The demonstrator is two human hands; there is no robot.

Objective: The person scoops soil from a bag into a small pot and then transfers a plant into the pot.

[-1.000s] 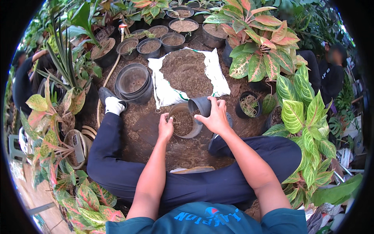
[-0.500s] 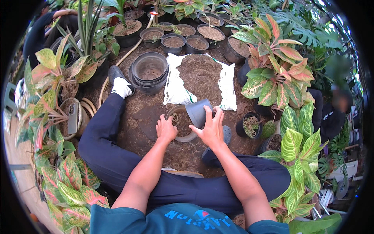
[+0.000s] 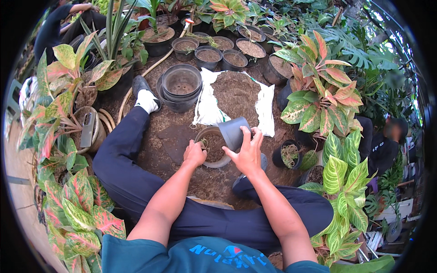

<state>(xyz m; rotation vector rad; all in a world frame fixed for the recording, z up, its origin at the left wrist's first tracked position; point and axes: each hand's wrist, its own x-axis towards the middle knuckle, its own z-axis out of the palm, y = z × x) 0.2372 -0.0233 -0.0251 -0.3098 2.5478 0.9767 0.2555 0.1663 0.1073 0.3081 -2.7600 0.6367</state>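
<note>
In my right hand [image 3: 248, 154] is a small dark grey plant pot [image 3: 234, 132], gripped by its side and tilted over a wider pot. This wider pot [image 3: 218, 164] stands on the ground between my legs with brown soil in it. At its left rim my left hand [image 3: 195, 154] is closed, and a wisp of thin green and tan plant strands [image 3: 204, 144] shows at its fingertips. Just beyond lies an opened white sack [image 3: 265, 109], folded back around a heap of dark soil [image 3: 234, 93].
Stacked black pots [image 3: 182, 82] stand left of the sack, soil-filled pots [image 3: 208, 56] behind it. A small potted plant [image 3: 289, 154] is right of my hands. Leafy plants [image 3: 332, 86] crowd both sides. A hose [image 3: 150, 68] runs at left; two people sit at the edges.
My left fingers have drawn together at the wide pot's left rim, with the plant strands at their tips. My right hand still holds the tilted pot. The whole view has shifted slightly.
</note>
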